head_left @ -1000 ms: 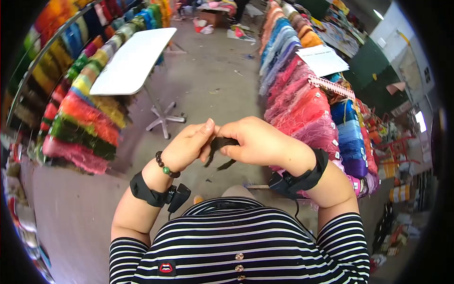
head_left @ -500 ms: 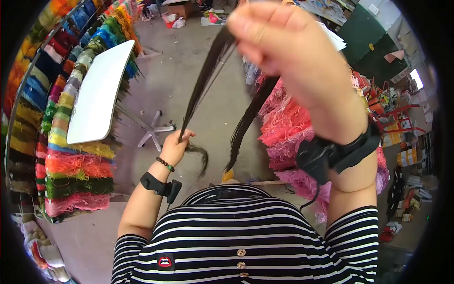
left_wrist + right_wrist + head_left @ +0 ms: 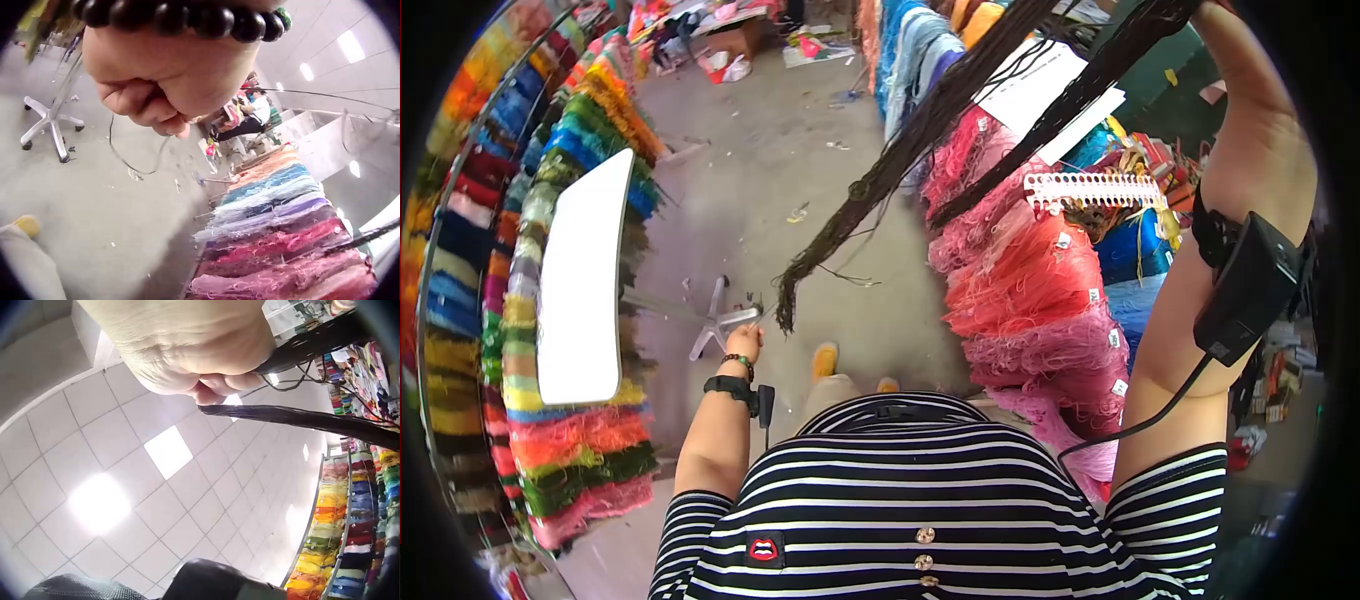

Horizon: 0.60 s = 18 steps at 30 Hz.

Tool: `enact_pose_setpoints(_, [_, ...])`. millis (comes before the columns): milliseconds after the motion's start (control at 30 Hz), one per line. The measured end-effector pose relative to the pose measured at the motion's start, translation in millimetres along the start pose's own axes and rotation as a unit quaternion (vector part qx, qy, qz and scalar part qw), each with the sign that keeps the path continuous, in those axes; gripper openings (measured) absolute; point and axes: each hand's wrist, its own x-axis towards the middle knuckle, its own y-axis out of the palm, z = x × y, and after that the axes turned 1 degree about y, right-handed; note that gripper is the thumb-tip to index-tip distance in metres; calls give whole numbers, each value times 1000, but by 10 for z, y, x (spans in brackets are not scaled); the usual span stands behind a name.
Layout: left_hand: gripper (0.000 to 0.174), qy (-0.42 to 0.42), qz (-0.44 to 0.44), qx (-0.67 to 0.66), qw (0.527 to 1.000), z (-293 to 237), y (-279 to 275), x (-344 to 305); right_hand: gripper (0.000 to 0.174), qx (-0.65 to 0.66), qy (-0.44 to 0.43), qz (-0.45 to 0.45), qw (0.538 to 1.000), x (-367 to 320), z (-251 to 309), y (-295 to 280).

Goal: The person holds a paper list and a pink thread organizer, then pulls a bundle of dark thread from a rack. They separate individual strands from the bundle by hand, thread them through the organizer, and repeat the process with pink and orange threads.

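A long dark brown skein of thread (image 3: 870, 195) stretches across the head view, with loose strands and a small knot along it. My right hand (image 3: 194, 344) is raised high at the upper right and grips the skein in curled fingers; in the head view it is mostly cut off. From that fist two thick dark lengths (image 3: 294, 417) run out in the right wrist view. Low down, near the skein's lower tip, my left hand (image 3: 745, 342) has its fingers curled. A thin dark strand (image 3: 112, 140) loops from its fingertips in the left wrist view.
Racks of coloured yarn stand at left (image 3: 585, 470) and right (image 3: 1025, 270). A white board (image 3: 585, 280) on a wheeled stand (image 3: 725, 320) is beside the left rack. Papers (image 3: 1040, 95) and a white perforated strip (image 3: 1090, 188) lie on the right rack. Another person (image 3: 253, 112) sits farther off.
From together in front of me, my hands have moved apart. The right rose up and right, drawing the dark skein out long; the left went lower, and the thick lower end now hangs free beside it.
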Motion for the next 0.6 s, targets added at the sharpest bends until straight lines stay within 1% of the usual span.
enact_pose_setpoints(33, [33, -81, 10, -17, 997, -57, -2, 123, 15, 30, 1, -52, 998, 84, 15, -120])
enact_pose_setpoints(100, [33, -126, 27, -27, 991, -113, -10, 394, 14, 114, -16, -157, 981, 260, 85, -405])
enact_pose_setpoints(133, [36, -116, 59, -39, 991, -78, -16, 597, 14, 164, -33, -198, 966, 343, 152, -572])
enact_pose_setpoints(167, [29, -106, 138, 70, 982, -101, -45, 818, 14, 216, -56, -231, 947, 416, 235, -754])
enact_pose_setpoints(200, [24, -92, 211, 177, 957, -155, -77, 1037, 14, 266, -75, -254, 927, 498, 331, -917])
enact_pose_setpoints(233, [23, -75, 278, 282, 915, -338, -113, 1133, 13, 313, -87, -272, 906, 574, 429, -1052])
enact_pose_setpoints(267, [32, -140, 223, 176, 949, -451, -86, 1097, 13, 354, -87, -287, 886, 654, 507, -1137])
enact_pose_setpoints(300, [48, -200, 167, 65, 963, -827, -138, 846, 13, 391, -74, -300, 867, 744, 580, -1162])
enact_pose_setpoints(333, [71, -178, 216, 159, 947, -1184, -212, 837, 13, 409, -37, -302, 860, 856, 616, -1083])
enact_pose_setpoints(367, [66, -135, 227, 198, 944, -1514, -231, 843, 13, 378, -8, -298, 877, 1008, 593, -873])
enact_pose_setpoints(400, [59, 0, 209, 228, 951, -1608, -160, 1088, 9, 221, -73, -340, 911, 1222, 389, -486])
enact_pose_setpoints(433, [54, 134, 186, 252, 940, -1703, -100, 1320, 4, 258, -93, -95, 957, 1326, 251, -349])
enact_pose_setpoints(467, [46, 230, 176, 178, 940, -2048, -121, 1351, 8, 244, -67, -75, 965, 1376, 99, -73])
enact_pose_setpoints(500, [40, 321, 165, 101, 927, -2560, -195, 1196, 17, 235, 70, -100, 964, 1396, 17, 198])
enact_pose_setpoints(533, [32, 338, 159, -10, 928, -3211, -342, 679, 19, 316, 89, -12, 945, 1438, -194, 346])
enact_pose_setpoints(567, [33, 360, 216, -89, 903, -3663, -501, 334, 16, 295, 134, -11, 946, 1455, -309, 510])
enact_pose_setpoints(600, [34, 376, 273, -166, 870, -3977, -626, 69, 14, 262, 160, 0, 952, 1446, -328, 604])
